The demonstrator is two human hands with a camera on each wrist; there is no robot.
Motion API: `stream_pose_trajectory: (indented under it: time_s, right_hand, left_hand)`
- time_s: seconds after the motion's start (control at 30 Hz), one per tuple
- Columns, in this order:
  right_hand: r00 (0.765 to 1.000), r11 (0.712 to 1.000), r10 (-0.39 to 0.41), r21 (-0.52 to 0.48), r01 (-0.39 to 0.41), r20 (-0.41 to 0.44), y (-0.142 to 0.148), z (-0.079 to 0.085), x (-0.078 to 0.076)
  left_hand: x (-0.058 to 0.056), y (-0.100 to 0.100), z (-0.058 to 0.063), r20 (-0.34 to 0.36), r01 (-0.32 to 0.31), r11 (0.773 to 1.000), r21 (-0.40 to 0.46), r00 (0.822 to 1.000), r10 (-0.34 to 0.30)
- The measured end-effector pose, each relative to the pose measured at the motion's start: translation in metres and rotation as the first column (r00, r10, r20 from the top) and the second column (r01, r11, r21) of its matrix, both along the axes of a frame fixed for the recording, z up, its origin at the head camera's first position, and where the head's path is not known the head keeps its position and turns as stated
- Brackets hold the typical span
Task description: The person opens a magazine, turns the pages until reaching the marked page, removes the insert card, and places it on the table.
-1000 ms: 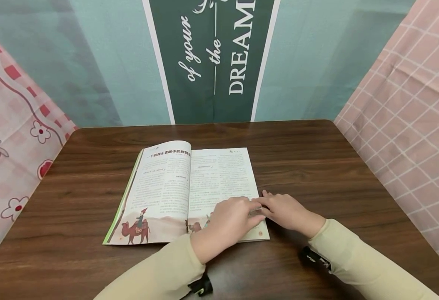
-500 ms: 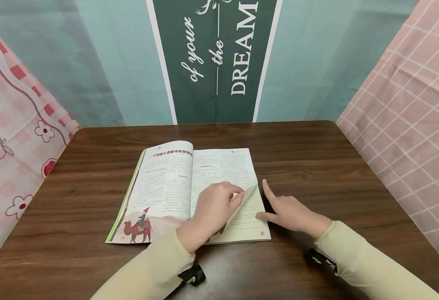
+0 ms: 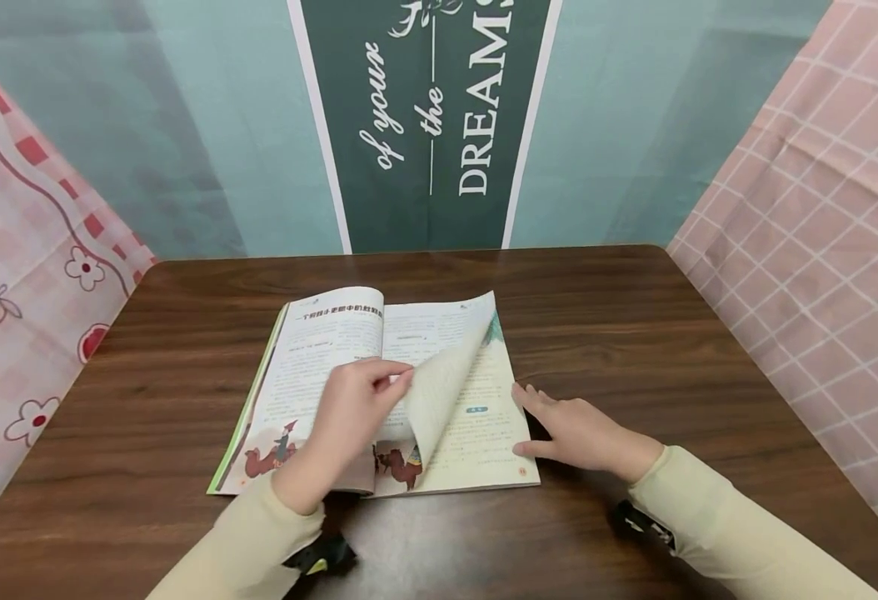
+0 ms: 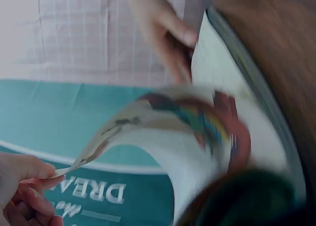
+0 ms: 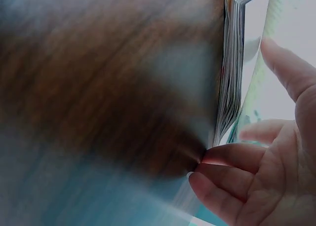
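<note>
An open magazine (image 3: 484, 433) lies on the dark wooden table, with a camel drawing along the bottom of its pages. My left hand (image 3: 356, 404) pinches the edge of one page (image 3: 442, 383) between thumb and fingers and holds it lifted, curling over toward the left. In the left wrist view the page (image 4: 148, 110) arches up from the magazine to the pinching fingertips (image 4: 47, 170). At the magazine's right edge rests my right hand (image 3: 577, 433), thumb and fingers extended and touching the margin. The right wrist view shows those fingers (image 5: 232, 176) beside the stacked page edges (image 5: 232, 67).
Wooden table (image 3: 634, 333) surrounds the magazine. Behind it hangs a teal cloth (image 3: 604, 125) with a dark green lettered panel (image 3: 424, 217). Pink patterned cloth (image 3: 34, 333) hangs at the left, and pink checked cloth (image 3: 821, 250) at the right.
My left hand has moved left from the page's right edge, peeling the page up and over. Printed text beneath is now exposed. The right hand stays by the magazine's right edge.
</note>
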State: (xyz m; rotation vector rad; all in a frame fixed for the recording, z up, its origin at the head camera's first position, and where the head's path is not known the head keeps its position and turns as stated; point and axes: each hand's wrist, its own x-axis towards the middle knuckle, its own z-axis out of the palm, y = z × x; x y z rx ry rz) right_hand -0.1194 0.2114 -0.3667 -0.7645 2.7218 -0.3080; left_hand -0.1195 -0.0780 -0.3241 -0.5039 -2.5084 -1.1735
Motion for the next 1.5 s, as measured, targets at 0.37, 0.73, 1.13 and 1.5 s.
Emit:
stream_pose_trajectory:
  time_s: [0.37, 0.73, 1.13, 1.5]
  right_hand:
    - [0.999, 0.999, 0.047, 0.018, -0.047, 0.023, 0.001, 0.003, 0.0]
    - [0.998, 0.997, 0.062, 0.049, -0.064, 0.032, -0.001, 0.003, 0.0]
    - [0.997, 0.995, 0.075, 0.071, -0.074, -0.011, -0.001, -0.001, 0.007]
    - [0.998, 0.996, 0.052, 0.067, -0.05, -0.029, -0.004, -0.003, 0.005]
  left_hand:
    - [0.017, -0.065, 0.007, -0.138, -0.18, 0.984, -0.006, 0.974, 0.178]
    - [0.044, -0.114, 0.006, -0.216, -0.307, 0.951, -0.047, 0.932, 0.29]
    - [0.071, -0.148, -0.007, -0.155, -0.428, 0.892, -0.145, 0.9, 0.407]
    - [0.084, -0.161, -0.019, -0.042, -0.44, 0.847, -0.297, 0.892, 0.449]
